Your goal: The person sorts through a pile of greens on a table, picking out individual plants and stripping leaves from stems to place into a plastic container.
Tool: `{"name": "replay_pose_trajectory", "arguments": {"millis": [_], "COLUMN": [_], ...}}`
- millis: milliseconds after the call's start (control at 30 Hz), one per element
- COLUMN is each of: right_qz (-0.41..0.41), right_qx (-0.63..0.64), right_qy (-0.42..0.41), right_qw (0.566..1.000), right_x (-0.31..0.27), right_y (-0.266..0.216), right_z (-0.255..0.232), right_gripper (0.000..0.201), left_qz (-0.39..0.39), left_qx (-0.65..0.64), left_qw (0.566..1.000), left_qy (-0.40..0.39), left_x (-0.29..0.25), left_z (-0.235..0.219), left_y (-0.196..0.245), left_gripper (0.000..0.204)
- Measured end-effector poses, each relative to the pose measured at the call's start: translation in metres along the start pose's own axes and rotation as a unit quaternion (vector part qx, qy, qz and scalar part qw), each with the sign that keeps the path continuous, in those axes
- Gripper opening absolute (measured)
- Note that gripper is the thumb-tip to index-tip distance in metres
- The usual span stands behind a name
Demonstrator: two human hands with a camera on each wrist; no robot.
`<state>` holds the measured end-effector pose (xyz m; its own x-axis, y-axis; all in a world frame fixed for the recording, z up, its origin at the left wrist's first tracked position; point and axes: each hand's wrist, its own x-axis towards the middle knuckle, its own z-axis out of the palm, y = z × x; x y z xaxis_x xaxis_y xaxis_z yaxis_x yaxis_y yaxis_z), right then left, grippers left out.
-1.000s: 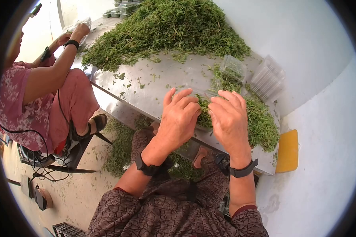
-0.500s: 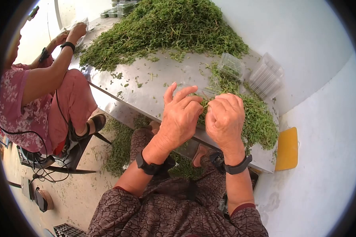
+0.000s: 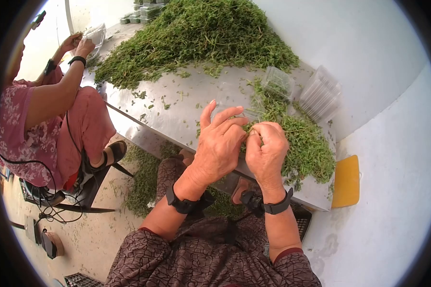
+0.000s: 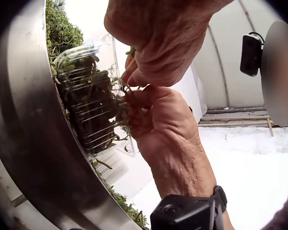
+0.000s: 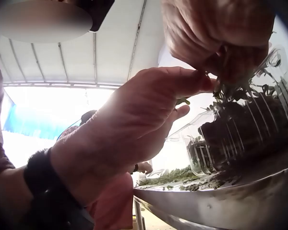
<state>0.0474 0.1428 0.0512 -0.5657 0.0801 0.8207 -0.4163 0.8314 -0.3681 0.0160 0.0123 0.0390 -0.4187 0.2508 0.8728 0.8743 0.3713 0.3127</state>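
Observation:
Thumb and forefinger of the left hand (image 3: 220,146) pinch a thin green stem (image 3: 248,129), with other fingers raised. Curled fingers of the right hand (image 3: 269,149) grip the same greens, close beside the left fingertips. In the left wrist view the left hand (image 4: 163,40) is above and the right hand (image 4: 170,132) below, meeting at the stems. Just beyond them stands a clear ribbed container (image 4: 89,103) holding greens. The right wrist view has this container (image 5: 245,122) beside the left hand (image 5: 129,110) and right hand (image 5: 216,31).
A large heap of greens (image 3: 201,40) covers the table's back; a smaller pile (image 3: 309,150) lies right. Stacked clear containers (image 3: 320,93) and another clear container (image 3: 277,82) stand near the wall. Another person (image 3: 52,105) sits at left. A yellow board (image 3: 346,182) is beside the table.
The right hand has moved left and its fingers have curled in, closer to the left hand. The left hand has hardly moved. The other person's hands have shifted.

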Motion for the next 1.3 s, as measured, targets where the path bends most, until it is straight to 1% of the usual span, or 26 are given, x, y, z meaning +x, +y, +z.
{"name": "replay_pose_trajectory", "arguments": {"millis": [33, 67, 233, 367, 433, 467, 533, 600, 667, 733, 767, 800, 833, 867, 900, 933, 967, 1000, 1033, 1067, 1133, 1167, 1200, 1233, 1267, 1300], "right_qz": [0.025, 0.024, -0.043, -0.073, -0.043, -0.044, -0.004, -0.006, -0.008, 0.161, 0.159, 0.159, 0.161, 0.121, 0.123, 0.151, 0.179, 0.179, 0.208, 0.237, 0.235, 0.232, 0.211, 0.213, 0.202, 0.19], "right_qx": [0.011, 0.01, -0.037, -0.057, -0.029, -0.03, -0.003, 0.002, 0.007, 0.021, 0.022, 0.053, 0.082, 0.116, 0.114, 0.148, 0.182, 0.181, 0.183, 0.186, 0.19, 0.192, 0.181, 0.181, 0.166, 0.151], "right_qy": [0.005, 0.006, 0.024, 0.045, 0.033, 0.034, 0.03, 0.033, 0.035, 0.008, 0.008, 0.035, 0.063, 0.064, 0.067, 0.053, 0.037, 0.036, 0.017, -0.002, -0.003, -0.004, -0.011, -0.012, -0.029, -0.046], "right_qw": [1.0, 1.0, 0.998, 0.995, 0.998, 0.998, 1.0, 0.999, 0.999, 0.987, 0.987, 0.985, 0.981, 0.984, 0.984, 0.976, 0.966, 0.966, 0.961, 0.953, 0.953, 0.954, 0.961, 0.96, 0.965, 0.969], "right_x": [0.0, 0.0, 0.003, 0.005, 0.004, 0.003, 0.003, 0.001, 0.003, 0.012, 0.016, 0.019, 0.022, 0.025, 0.025, 0.025, 0.025, 0.022, 0.018, 0.014, 0.008, 0.005, 0.003, 0.002, 0.0, -0.003], "right_y": [-0.001, -0.001, -0.003, -0.003, -0.003, -0.004, -0.006, -0.004, 0.004, 0.02, 0.02, 0.018, 0.013, 0.009, 0.005, 0.002, 0.0, 0.002, 0.004, 0.005, 0.005, 0.004, 0.002, -0.003, -0.01, -0.015], "right_z": [0.001, 0.001, 0.002, 0.004, 0.005, 0.005, 0.005, 0.006, 0.002, -0.015, -0.021, -0.029, -0.036, -0.038, -0.041, -0.042, -0.044, -0.045, -0.046, -0.046, -0.046, -0.046, -0.046, -0.046, -0.048, -0.048], "right_gripper": [0.007, 0.007, 0.009, 0.009, 0.009, 0.009, 0.008, 0.008, 0.008, 0.006, 0.006, 0.008, 0.01, 0.013, 0.013, 0.013, 0.013, 0.013, 0.012, 0.012, 0.012, 0.012, 0.011, 0.011, 0.009, 0.008], "left_qz": [-0.001, -0.001, 0.002, -0.006, -0.004, -0.003, -0.002, -0.002, -0.013, -0.021, -0.032, -0.041, -0.043, -0.06, -0.075, -0.069, -0.068, -0.074, -0.08, -0.081, -0.071, -0.071, -0.039, -0.007, 0.01, 0.009], "left_qx": [-0.002, -0.004, 0.012, 0.033, 0.034, 0.035, 0.035, 0.034, -0.005, -0.002, 0.003, -0.003, -0.002, -0.019, -0.036, -0.027, -0.029, -0.017, -0.004, -0.003, 0.021, 0.02, 0.031, 0.044, 0.046, 0.047], "left_qw": [1.0, 1.0, 1.0, 0.999, 0.999, 0.999, 0.999, 0.999, 1.0, 0.999, 0.999, 0.998, 0.998, 0.996, 0.994, 0.996, 0.996, 0.996, 0.996, 0.996, 0.996, 0.997, 0.998, 0.999, 0.999, 0.999], "left_qy": [0.001, 0.002, 0.011, 0.012, 0.015, 0.016, 0.016, 0.015, 0.012, 0.026, 0.044, 0.046, 0.047, 0.061, 0.074, 0.056, 0.055, 0.045, 0.035, 0.035, 0.041, 0.038, 0.026, 0.015, 0.015, 0.014], "left_x": [0.0, 0.0, 0.0, 0.002, 0.003, 0.003, 0.003, 0.003, 0.002, 0.002, 0.002, 0.002, 0.003, 0.004, 0.004, 0.003, 0.003, 0.003, 0.003, 0.001, -0.001, -0.001, 0.001, 0.003, 0.005, 0.004], "left_z": [0.0, 0.0, 0.0, -0.003, -0.003, -0.003, -0.004, -0.005, -0.01, -0.019, -0.023, -0.026, -0.026, -0.023, -0.021, -0.021, -0.019, -0.018, -0.018, -0.018, -0.018, -0.019, -0.021, -0.023, -0.023, -0.023], "left_y": [0.0, 0.0, 0.001, 0.003, 0.004, 0.004, 0.004, 0.005, 0.007, 0.012, 0.012, 0.008, 0.005, 0.002, 0.0, -0.002, -0.001, 0.0, 0.0, 0.001, 0.001, 0.004, 0.008, 0.013, 0.018, 0.019], "left_gripper": [0.015, 0.015, 0.014, 0.011, 0.011, 0.011, 0.012, 0.013, 0.014, 0.014, 0.014, 0.009, 0.009, 0.009, 0.011, 0.01, 0.01, 0.015, 0.021, 0.021, 0.032, 0.032, 0.034, 0.036, 0.039, 0.039]}}
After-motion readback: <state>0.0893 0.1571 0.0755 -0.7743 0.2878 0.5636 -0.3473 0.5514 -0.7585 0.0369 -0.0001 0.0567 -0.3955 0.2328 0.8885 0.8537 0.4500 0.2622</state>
